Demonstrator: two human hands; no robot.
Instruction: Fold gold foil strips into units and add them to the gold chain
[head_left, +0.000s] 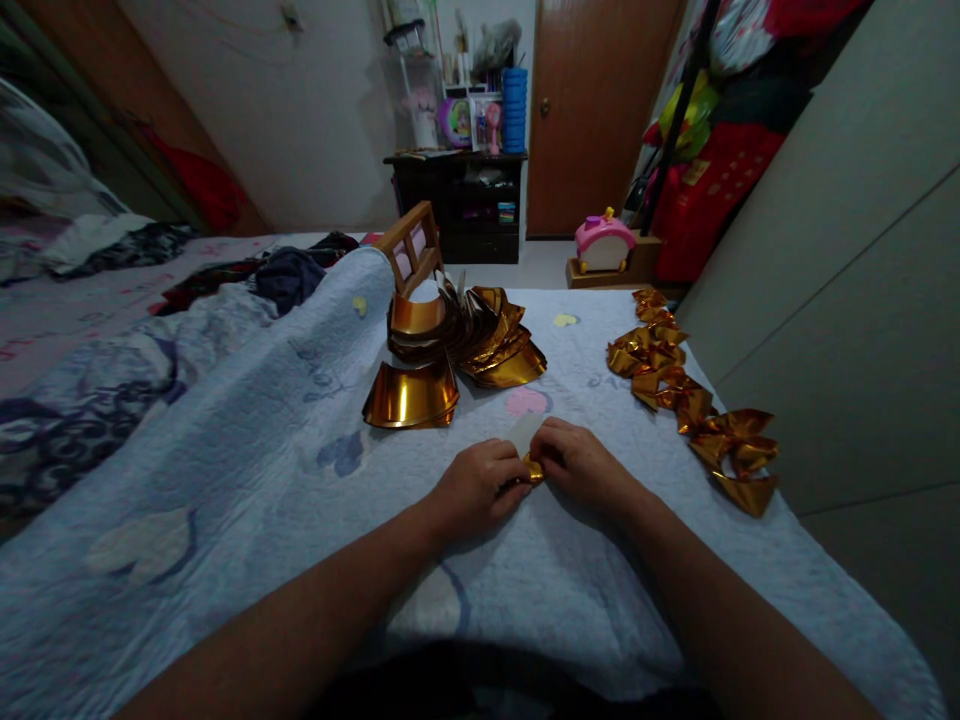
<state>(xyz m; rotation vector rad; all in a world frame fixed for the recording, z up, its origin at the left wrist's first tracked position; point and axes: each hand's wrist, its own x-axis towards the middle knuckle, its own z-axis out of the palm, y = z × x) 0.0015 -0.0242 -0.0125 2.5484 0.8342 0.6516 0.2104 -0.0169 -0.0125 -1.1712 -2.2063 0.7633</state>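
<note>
Between my two hands is a small sheet of gold foil paper (534,468), its pale back facing up at the far side and a shiny gold fold showing at the near side. My left hand (486,482) pinches the fold from the left. From the right, my right hand (574,458) grips the same sheet with bent fingers. Beyond my hands lie fanned stacks of flat gold foil paper (411,393). Along the right edge of the bed runs a row of folded gold foil pieces (671,385).
A pale blue quilt (330,590) with heart shapes covers the bed. A wooden frame piece (411,245) stands behind the foil stacks. Clothes (277,275) lie at the left. A pink toy (604,242) sits beyond the bed, and a cabinet (847,300) rises at the right.
</note>
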